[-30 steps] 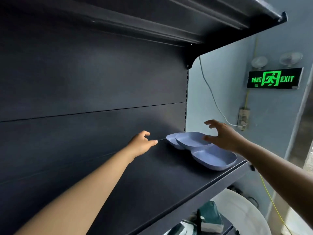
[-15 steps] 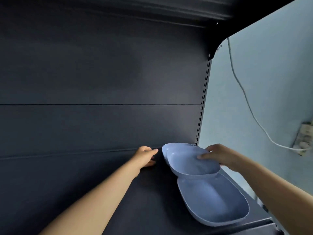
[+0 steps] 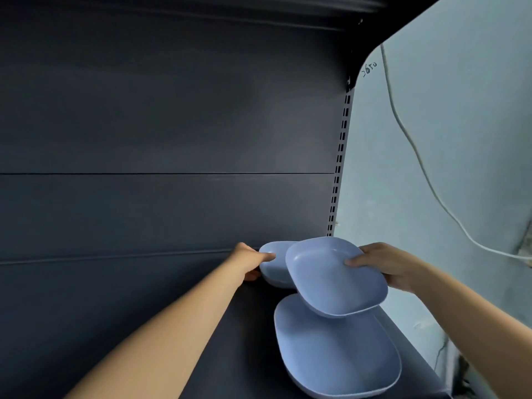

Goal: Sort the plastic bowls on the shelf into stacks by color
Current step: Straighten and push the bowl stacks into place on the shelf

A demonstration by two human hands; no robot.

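At the right end of the dark shelf [image 3: 172, 326], the right hand [image 3: 385, 266] pinches the rim of a blue bowl [image 3: 334, 277], holding it tilted above a near bowl [image 3: 336, 352] lying on the shelf. The left hand [image 3: 250, 262] grasps the far bowl [image 3: 273, 266] by its left edge, against the back panel [image 3: 172, 139].

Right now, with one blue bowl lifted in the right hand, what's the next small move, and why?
Probably lower the lifted bowl into the near bowl lying on the shelf right under it. Both are blue, so they belong in one stack. The right hand grips the lifted bowl's rim, tilted, so level it first. The left hand holds the back bowl, which could follow.
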